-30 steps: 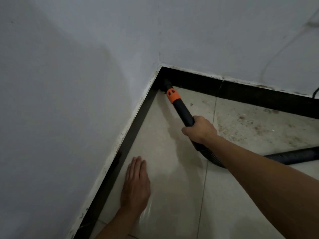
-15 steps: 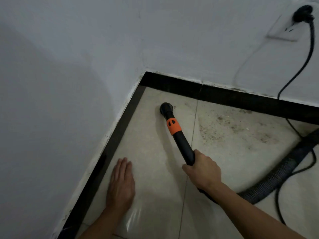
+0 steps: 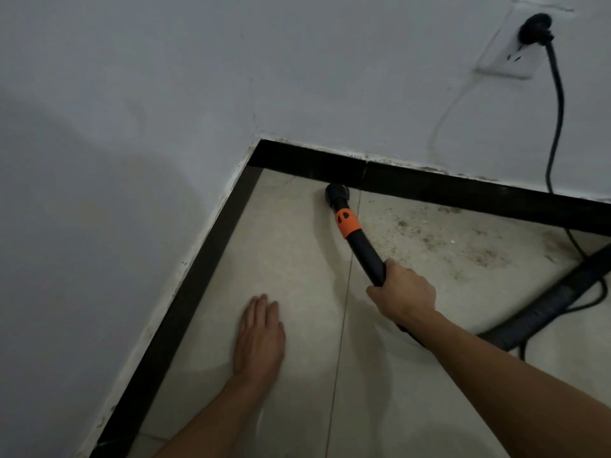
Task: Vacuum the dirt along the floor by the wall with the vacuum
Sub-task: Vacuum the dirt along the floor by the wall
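Note:
My right hand (image 3: pixel 401 294) grips the black vacuum wand (image 3: pixel 365 254), which has an orange collar (image 3: pixel 346 223). Its round nozzle (image 3: pixel 337 194) rests on the floor against the black baseboard (image 3: pixel 429 190) of the far wall, just right of the corner. Brown dirt (image 3: pixel 463 246) is scattered over the beige tile to the right of the nozzle, along that wall. My left hand (image 3: pixel 259 338) lies flat on the tile, palm down, fingers together, holding nothing.
The ribbed black hose (image 3: pixel 545 305) curves away to the right across the floor. A black power cord (image 3: pixel 557 127) hangs from a plug (image 3: pixel 535 33) in a white wall socket (image 3: pixel 506 59) and trails down beside the hose. The left wall's baseboard (image 3: pixel 185 302) runs toward me.
The nozzle left the corner, swung back over the tile, and now sits against the far baseboard further right. The view shifted right, showing the socket and cord. My left hand stayed flat.

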Tool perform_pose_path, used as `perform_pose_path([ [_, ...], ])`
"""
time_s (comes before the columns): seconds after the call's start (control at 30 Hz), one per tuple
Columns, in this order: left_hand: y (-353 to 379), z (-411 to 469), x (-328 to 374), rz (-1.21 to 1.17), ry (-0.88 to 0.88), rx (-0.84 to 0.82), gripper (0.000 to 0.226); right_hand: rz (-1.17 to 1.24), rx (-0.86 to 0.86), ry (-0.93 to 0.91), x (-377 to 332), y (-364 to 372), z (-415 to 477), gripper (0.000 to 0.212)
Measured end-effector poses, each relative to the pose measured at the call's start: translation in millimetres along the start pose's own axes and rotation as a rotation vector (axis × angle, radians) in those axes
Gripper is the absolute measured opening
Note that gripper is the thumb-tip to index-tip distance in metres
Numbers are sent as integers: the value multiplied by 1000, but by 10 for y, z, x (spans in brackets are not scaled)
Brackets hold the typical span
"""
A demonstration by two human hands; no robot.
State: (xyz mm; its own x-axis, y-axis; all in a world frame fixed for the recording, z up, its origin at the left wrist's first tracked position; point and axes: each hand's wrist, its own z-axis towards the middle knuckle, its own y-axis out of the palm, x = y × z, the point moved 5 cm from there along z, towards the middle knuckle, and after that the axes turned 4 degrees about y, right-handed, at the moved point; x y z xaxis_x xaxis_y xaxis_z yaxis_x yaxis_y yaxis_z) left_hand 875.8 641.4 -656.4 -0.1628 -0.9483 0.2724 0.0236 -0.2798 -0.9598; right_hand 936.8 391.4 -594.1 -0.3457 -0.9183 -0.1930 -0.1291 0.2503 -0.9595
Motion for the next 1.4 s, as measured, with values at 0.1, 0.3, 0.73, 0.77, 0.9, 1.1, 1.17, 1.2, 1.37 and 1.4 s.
perform_pose_path([
  [0.1,84,-6,-10,-35,0,-3,47,8,16,97,266,-104,114,28],
  [0.3,188,-19,-70,-48,-30,31,49,24,3,101,293,-27,99,28],
  [0.73,106,-36,-36,-57,-46,-4,52,149,-159,122,444,-287,-309,26],
  [0.77,100,-35,-29,-60,-44,-12,52,103,-143,90,444,-248,-419,25],
  [0.9,97,-42,-37,-58,-11,-42,72,-18,-113,-27,394,-31,-788,23],
  [1.1,135,-75,-102,-27,8,-86,74,11,-93,13,245,-128,-603,24],
  [1.17,149,-74,-115,-21,4,-96,72,-15,-83,11,266,-172,-672,24],
  [1.2,157,-75,-118,-22,0,-106,69,-35,-82,7,320,-172,-775,24],
  [1.37,153,-75,-96,9,-3,-113,52,-65,-67,-29,718,-23,-1530,32],
  [1.4,146,-76,-86,16,0,-123,52,-75,-63,-35,773,16,-1655,35],
])
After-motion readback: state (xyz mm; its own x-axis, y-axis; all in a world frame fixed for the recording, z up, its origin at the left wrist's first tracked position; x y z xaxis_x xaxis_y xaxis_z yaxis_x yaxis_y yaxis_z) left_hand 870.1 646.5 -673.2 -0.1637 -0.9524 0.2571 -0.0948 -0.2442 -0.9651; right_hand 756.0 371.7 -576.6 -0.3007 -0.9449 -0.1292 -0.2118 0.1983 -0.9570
